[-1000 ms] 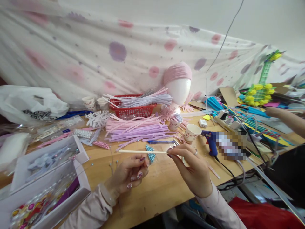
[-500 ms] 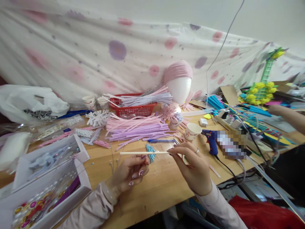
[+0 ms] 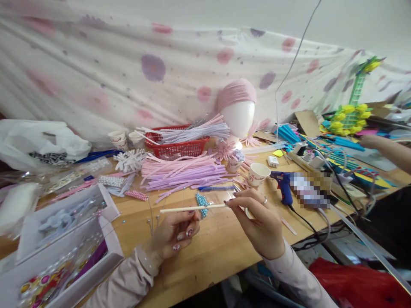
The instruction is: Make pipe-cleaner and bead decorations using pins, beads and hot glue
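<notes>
right hand [image 3: 260,222] still pinching stick [image 3: 180,208], tip dipped

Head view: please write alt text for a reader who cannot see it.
A right hand pinches one end of a thin pale stick held level over a wooden table; the left hand touches it from below. Behind lie blue beads, pink pipe cleaners, a red basket, a glue gun and a foam head.

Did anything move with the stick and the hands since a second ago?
Hardly. The stick tipped slightly, its left end dipping. The right hand still pinches its right end; the left hand stays below, fingertips touching it. Nothing was picked up or let go. The blue beads and glue gun lie as before.
</notes>
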A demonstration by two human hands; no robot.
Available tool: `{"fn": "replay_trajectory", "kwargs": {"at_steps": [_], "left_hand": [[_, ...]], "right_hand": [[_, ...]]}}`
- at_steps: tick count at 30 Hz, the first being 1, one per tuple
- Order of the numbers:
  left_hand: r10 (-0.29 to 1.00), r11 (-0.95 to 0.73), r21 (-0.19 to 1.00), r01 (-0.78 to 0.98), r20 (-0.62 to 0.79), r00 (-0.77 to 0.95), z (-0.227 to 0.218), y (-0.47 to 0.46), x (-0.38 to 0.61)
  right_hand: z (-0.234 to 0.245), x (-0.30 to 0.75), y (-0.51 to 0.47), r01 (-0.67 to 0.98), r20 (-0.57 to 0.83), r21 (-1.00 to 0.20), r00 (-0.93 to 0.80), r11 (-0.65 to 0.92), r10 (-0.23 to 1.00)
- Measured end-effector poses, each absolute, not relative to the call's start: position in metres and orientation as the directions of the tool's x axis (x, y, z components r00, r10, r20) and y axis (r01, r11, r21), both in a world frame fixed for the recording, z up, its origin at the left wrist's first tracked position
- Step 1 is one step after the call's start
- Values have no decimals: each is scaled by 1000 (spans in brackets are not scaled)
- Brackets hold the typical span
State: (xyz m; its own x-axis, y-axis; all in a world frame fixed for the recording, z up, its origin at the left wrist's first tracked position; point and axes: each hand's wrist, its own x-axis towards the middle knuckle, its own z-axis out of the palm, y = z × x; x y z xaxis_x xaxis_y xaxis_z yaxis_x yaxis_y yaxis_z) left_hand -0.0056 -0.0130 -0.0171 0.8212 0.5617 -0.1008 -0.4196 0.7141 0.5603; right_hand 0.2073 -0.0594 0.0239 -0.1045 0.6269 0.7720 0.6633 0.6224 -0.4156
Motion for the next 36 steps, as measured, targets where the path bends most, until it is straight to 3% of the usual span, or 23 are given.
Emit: {"fn": "replay_trajectory", "kwargs": {"at_steps": [8, 14, 22, 36], "left_hand": [[547, 693, 637, -337, -161, 822, -12, -15, -6], [579, 604, 719, -345, -97, 810, -6, -20, -2], [616, 565, 732, -381, -67, 785, -4, -22, 0], [680, 537, 728, -426, -76, 729, -8, -21, 4]], "right_hand": [[25, 207, -60, 651, 768, -415, -124, 636, 628], [24, 206, -60, 646, 754, -397, -176, 652, 633], [25, 202, -59, 635, 724, -436, -173, 638, 667], [22, 200, -58, 618, 764, -401, -181, 676, 619]]}}
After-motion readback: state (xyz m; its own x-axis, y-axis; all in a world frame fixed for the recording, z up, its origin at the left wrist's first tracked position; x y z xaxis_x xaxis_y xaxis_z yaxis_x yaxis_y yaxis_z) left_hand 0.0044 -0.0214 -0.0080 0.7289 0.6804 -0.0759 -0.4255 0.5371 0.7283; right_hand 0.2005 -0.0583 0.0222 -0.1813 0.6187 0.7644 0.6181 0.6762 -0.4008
